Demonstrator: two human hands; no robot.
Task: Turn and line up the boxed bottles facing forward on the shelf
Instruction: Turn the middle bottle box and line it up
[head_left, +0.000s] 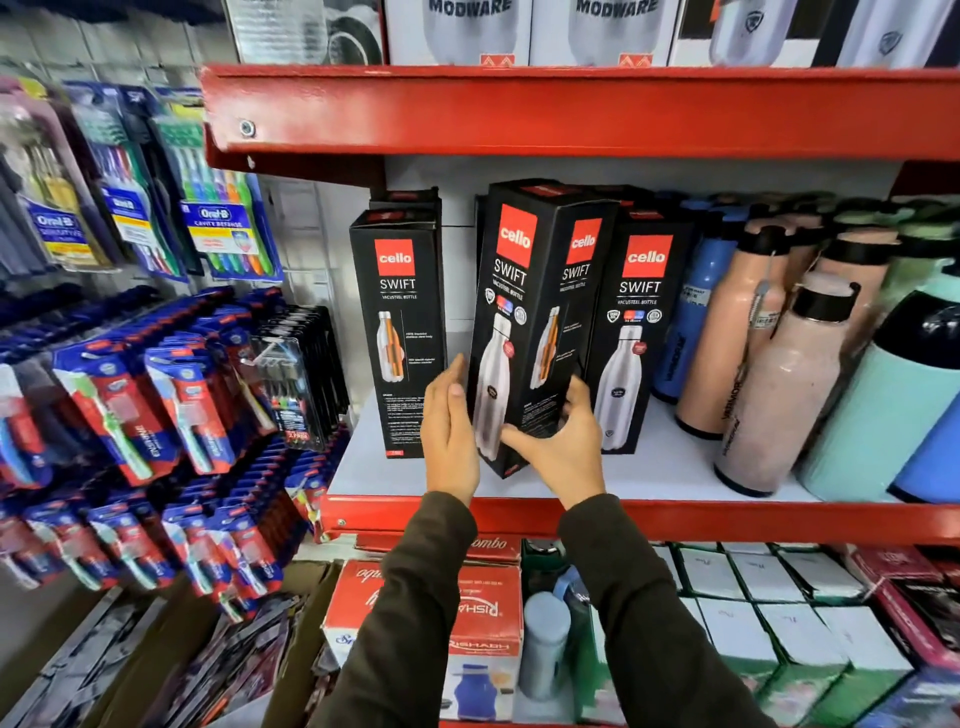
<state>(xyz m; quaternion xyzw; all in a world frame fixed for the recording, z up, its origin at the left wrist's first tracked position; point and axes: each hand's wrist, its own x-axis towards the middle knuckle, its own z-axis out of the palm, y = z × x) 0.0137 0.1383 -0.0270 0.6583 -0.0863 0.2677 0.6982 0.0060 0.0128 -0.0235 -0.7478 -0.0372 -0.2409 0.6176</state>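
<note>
Far left, at 9 o'clock: hanging toothbrush packs (124, 384) fill a side rack beside the red shelf (727, 519).

Left box (397, 332): a black boxed bottle standing upright on the shelf's white deck, at about 10 o'clock from the hands. The face toward the camera shows a cutaway bottle and fine print.

Left hand (449, 431): fingers extended and together, palm pressed flat against the left edge of the middle box, low down. It does not wrap the box.

Middle box (524, 322): the task's box in hand, near frame centre. It is turned corner-on, so two faces show at once: the silver-bottle face to the left, the cutaway face to the right. It leans slightly, top toward 1 o'clock; whether its base rests fully on the deck cannot be told.

Right hand (563, 441): cupped around the lower right of the middle box, thumb across the near face, fingers curled on the right face. Both hands together hold this box.

Right box (634, 338): upright, just beside the middle box at 3 o'clock, silver-bottle face forward.

Loose bottles (779, 364): blue, pink and mint, crowded at 3 o'clock, some tilted.

Lower shelf, 6 o'clock: a red-and-white carton (467, 608) beneath the sleeves (415, 613).
</note>
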